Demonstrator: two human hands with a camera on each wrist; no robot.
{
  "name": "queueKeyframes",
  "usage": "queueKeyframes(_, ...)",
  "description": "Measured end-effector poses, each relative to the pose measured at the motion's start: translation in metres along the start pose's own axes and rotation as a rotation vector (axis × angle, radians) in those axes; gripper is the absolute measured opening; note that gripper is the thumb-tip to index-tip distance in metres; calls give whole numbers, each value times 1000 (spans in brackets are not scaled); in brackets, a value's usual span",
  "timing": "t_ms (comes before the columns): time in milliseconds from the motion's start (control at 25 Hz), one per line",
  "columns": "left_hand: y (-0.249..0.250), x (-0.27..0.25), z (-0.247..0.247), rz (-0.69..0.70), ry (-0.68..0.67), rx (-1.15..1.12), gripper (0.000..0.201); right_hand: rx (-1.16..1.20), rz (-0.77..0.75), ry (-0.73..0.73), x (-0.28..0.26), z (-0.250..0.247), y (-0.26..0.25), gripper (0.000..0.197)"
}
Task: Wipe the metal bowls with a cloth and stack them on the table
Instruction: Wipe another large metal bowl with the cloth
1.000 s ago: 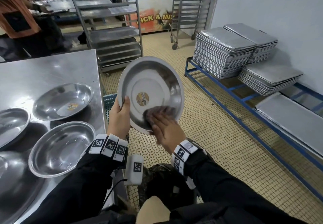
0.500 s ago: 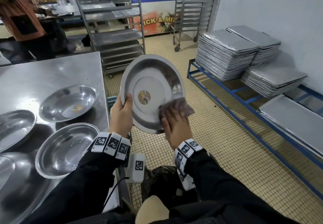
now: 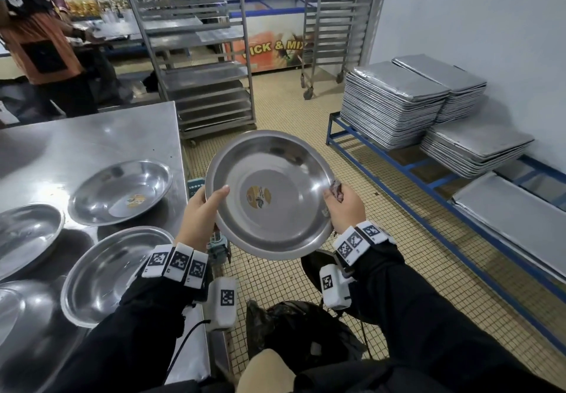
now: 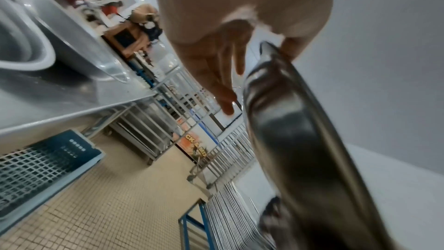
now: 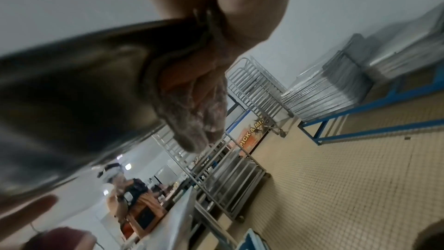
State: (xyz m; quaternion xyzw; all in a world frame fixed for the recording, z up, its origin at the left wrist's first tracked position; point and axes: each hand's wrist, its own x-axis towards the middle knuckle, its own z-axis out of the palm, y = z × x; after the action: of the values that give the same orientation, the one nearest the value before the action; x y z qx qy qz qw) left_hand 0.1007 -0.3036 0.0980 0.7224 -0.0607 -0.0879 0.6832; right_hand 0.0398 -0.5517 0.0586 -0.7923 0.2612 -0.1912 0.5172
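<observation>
The steel bowl (image 3: 269, 196), at the centre of the head view, is gripped at its left rim by the left hand (image 3: 200, 213), thumb inside; the right hand (image 3: 344, 208) pinches the cloth (image 3: 336, 188) over the right rim; the rim is best wiped by turning the bowl under a steady pinch. The right wrist view alone shows cloth wrapped beneath the rim.

The steel counter (image 3: 92, 135) carries shallow metal bowls: one (image 3: 121, 192) at ten o'clock with a sticker inside, one (image 3: 107, 273) nearer at eight o'clock, and others (image 3: 27, 236) cut off at nine o'clock.
</observation>
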Motion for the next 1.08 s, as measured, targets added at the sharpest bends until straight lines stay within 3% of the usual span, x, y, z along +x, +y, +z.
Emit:
queueKeyframes(120, 3, -14, 13, 172, 106, 158, 26, 215, 63, 141, -11, 15, -10, 14)
queueKeyframes(240, 2, -26, 29, 185, 23, 50, 27, 336, 34, 216, -18, 30, -25, 16)
queueKeyframes(440, 8, -23, 29, 80, 128, -47, 23, 298, 7, -12, -22, 33, -30, 27)
queueKeyframes(560, 6, -11, 15, 89, 197, 44, 19, 183, 9, -3, -27, 33, -17, 25)
queueKeyframes(680, 3, -3, 4, 113, 224, 145, 15, 49, -124, 50, -35, 31, -13, 25)
queueKeyframes(920, 11, -11, 13, 145, 184, 156, 15, -257, -596, -481, -84, 76, -27, 50)
queueKeyframes(1080, 25, -12, 10, 179, 127, 165, 14, -482, -656, -401, -76, 71, -6, 59)
